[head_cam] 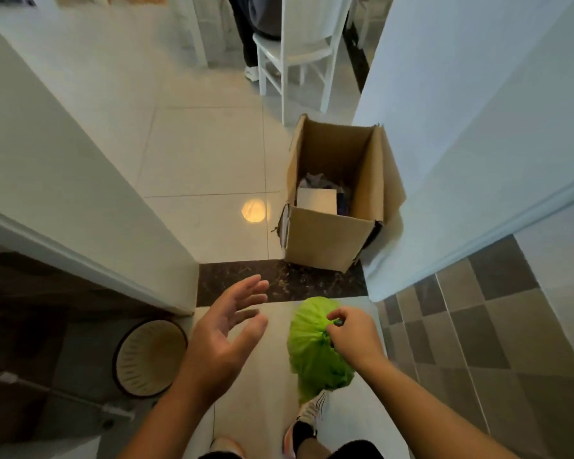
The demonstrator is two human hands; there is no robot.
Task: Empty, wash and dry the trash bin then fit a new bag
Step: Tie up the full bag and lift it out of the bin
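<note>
A: Nearest items first. What does the person carry?

B: Item one: a green trash bag (312, 346), full, hanging above the person's shoe (312, 410). The right hand (353, 336) pinches its gathered neck, fingers curled round the plastic. Item two: the left hand (227, 329), spread and holding nothing, fingers straight, just beside the bag and not touching it.

A: And the trash bin?

B: Item three: the trash bin (150, 357), a round slatted basket with a dark rim, on the dark floor at lower left, beside the left forearm. It appears to hold no bag and no rubbish. Washing, drying and lining are judged not yet done.

A: Further off?

B: Item four: a dark stone threshold (246, 283) across the doorway. Item five: an open cardboard box (328, 236) standing just past it against the white wall (461, 127), with paper and scraps inside. Item six, far: a white chair (299, 48), and the legs of a seated person (249, 44) behind it.

A: Risks?

B: The neck is held by one pinch only; thin plastic under a full load may slip or tear, spilling onto the tiles. The bag swings near the shoe and could snag. If the box is the destination, its standing flaps could catch the bag.
</note>
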